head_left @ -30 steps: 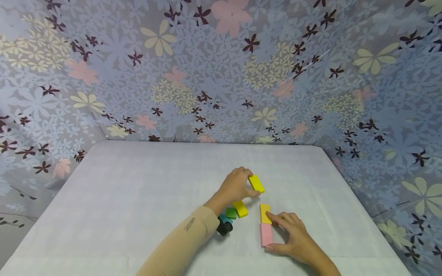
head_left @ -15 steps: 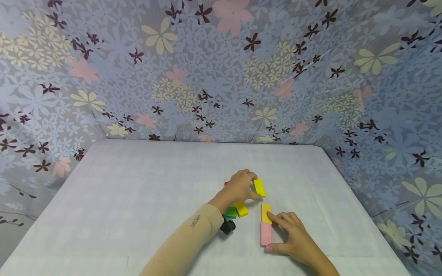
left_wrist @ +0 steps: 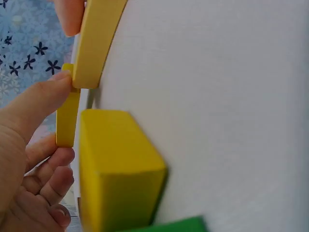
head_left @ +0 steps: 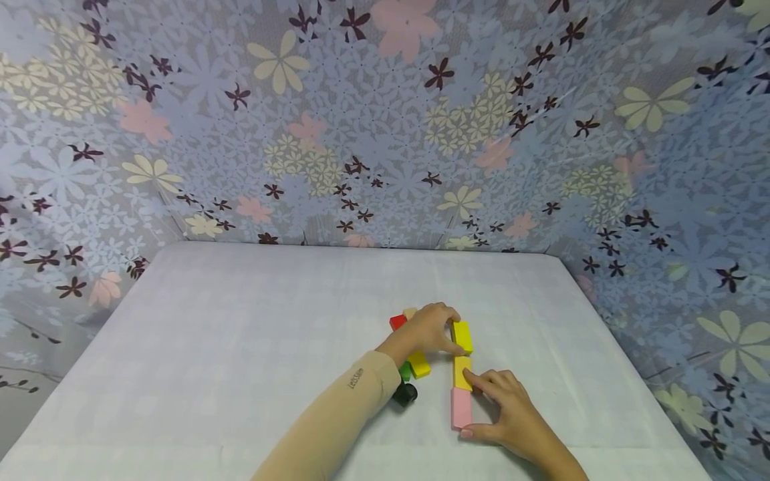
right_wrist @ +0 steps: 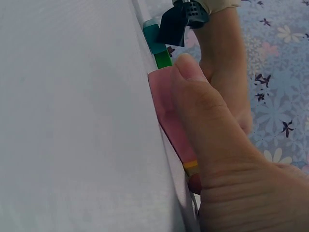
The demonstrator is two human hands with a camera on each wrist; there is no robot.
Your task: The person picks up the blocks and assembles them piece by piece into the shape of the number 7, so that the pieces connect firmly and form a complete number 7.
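Note:
My left hand [head_left: 434, 327] pinches a bright yellow block [head_left: 462, 337] by its two ends, thumb at the near end and fingers at the far one. That block is in line with an orange-yellow block [head_left: 461, 371], close against its far end. A pink block [head_left: 461, 407] continues the row on the near side. From the right, my right hand [head_left: 511, 414] holds these two blocks, its thumb at the pink block's near end and a fingertip on the orange-yellow one. In the right wrist view the thumb hides part of the pink block [right_wrist: 161, 94].
Left of the row lie another yellow block [head_left: 419, 365] and a green block [head_left: 406, 371]. Beyond the left forearm are a red block [head_left: 398, 322] and a beige block [head_left: 410, 312]. A teal block [right_wrist: 153, 36] shows in the right wrist view. Flowered cloth [head_left: 385, 133] backs the white table [head_left: 240, 321].
My left hand has brought the bright yellow block right and nearer, turning it into line with the row. The red and beige blocks have come into sight. My right hand stays about in place.

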